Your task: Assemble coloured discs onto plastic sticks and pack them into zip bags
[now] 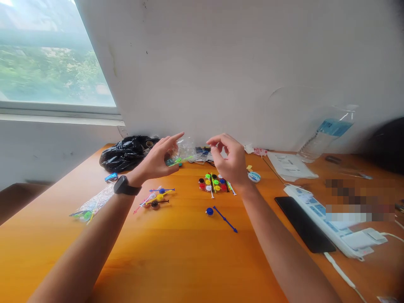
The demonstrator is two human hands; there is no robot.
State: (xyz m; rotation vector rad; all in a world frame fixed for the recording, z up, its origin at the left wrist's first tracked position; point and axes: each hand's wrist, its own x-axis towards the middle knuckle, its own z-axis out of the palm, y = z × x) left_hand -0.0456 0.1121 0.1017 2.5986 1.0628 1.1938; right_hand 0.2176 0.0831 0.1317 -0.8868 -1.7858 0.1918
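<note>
My left hand (160, 158), with a black watch (126, 185) on its wrist, is raised over the far part of the table, thumb and fingers spread. A bright green strip (181, 160) and a clear plastic bag (187, 147) show by its thumb; I cannot tell whether they touch it. My right hand (229, 162) is raised with fingers curled towards the thumb in a pinch; anything in it is too small to make out. Below it sits a cluster of small coloured discs (208, 182) with thin sticks. Nearer lie a blue disc (209, 211) and a blue arrow-tipped stick (225, 219).
On the left are more discs with sticks (160, 197), a clear packet (94, 206) and a black plastic bag (129, 153). The right side holds a black phone (304, 223), a white power strip (325, 221), a paper sheet (292, 166) and a plastic bottle (330, 132).
</note>
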